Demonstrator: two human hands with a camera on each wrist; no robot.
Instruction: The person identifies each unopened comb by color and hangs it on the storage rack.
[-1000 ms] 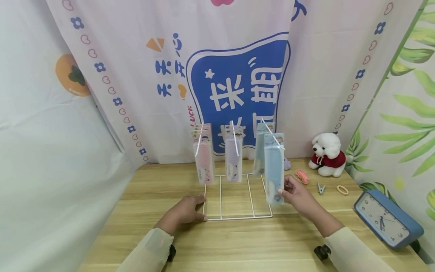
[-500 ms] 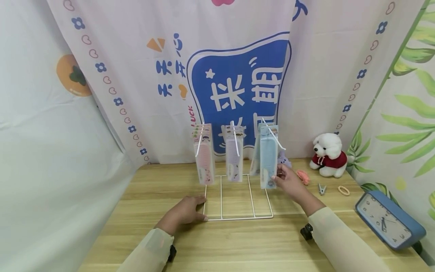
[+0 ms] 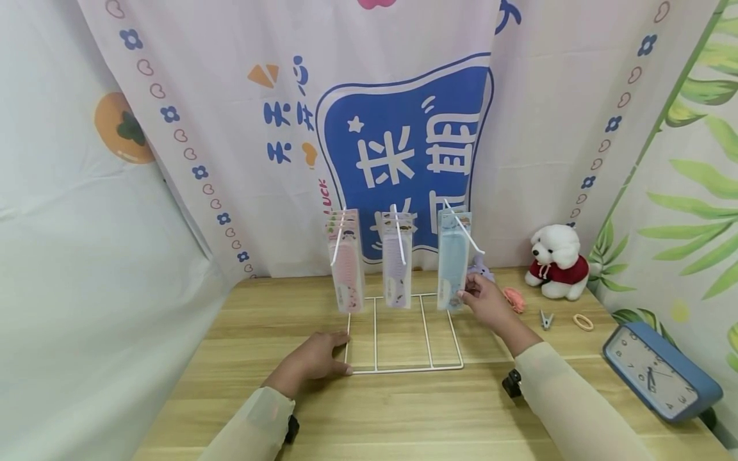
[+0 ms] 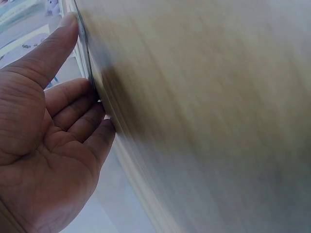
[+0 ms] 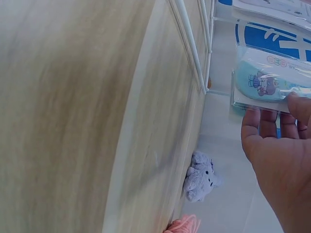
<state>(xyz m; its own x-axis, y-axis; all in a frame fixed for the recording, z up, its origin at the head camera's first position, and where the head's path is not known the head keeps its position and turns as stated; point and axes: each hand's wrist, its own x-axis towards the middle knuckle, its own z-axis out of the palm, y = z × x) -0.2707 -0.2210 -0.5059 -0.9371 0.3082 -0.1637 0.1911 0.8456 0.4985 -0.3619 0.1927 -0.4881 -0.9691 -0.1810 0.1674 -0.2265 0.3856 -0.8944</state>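
Observation:
My right hand (image 3: 489,303) pinches the lower right edge of a packaged light-blue comb (image 3: 453,262), thumb in front and fingers behind. This comb hangs from the right prong of a white wire rack (image 3: 403,369), overlapping another blue package behind it. In the right wrist view, the thumb lies over the clear wrapper (image 5: 265,80). My left hand (image 3: 314,355) rests low at the rack's left front corner, thumb and fingers extended against the base wire. Packaged pink combs (image 3: 347,272) hang on the left prong, packaged purple combs (image 3: 396,269) on the middle one.
On the wooden table (image 3: 392,416), to the right, are a purple plush toy (image 3: 480,269), a coral hair claw (image 3: 514,299), a grey clip (image 3: 546,320), a beige hair tie (image 3: 582,322), a white plush dog (image 3: 557,261) and a blue clock (image 3: 663,371). A printed curtain hangs behind.
My right hand has moved the packaged blue comb back along the right prong, away from me, up to the other blue package. The left hand has stayed at the rack's corner.

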